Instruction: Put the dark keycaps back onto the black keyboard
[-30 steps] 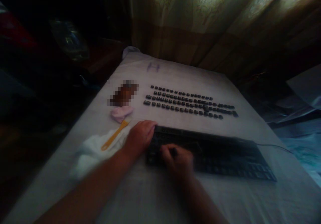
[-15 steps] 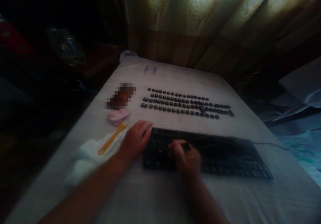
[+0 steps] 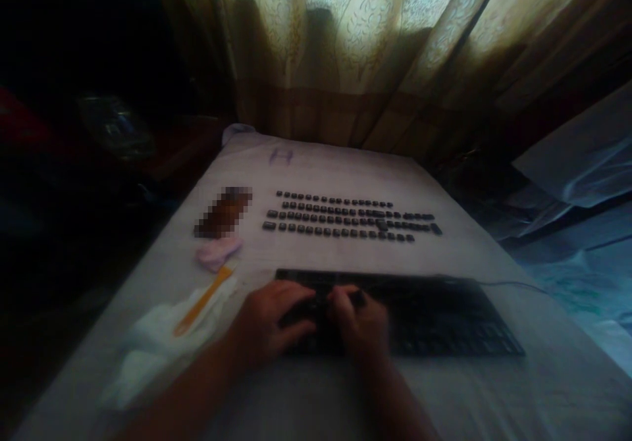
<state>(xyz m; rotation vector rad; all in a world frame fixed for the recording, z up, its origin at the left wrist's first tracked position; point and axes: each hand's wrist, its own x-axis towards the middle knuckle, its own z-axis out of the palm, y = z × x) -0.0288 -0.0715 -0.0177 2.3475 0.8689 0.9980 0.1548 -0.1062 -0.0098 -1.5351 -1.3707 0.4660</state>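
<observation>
Keyboard [image 3: 419, 312] lies under both hands [image 3: 316, 322] at its left end.

Both forearms are bare, with no sleeve in view as far up as the picture's lower edge. The left hand [image 3: 269, 319] is bare: no glove, ring or watch shows on it or on the wrist just behind it. The right hand [image 3: 359, 322] is bare as well, its outline soft with blur, and the dim light hides finer detail.
</observation>
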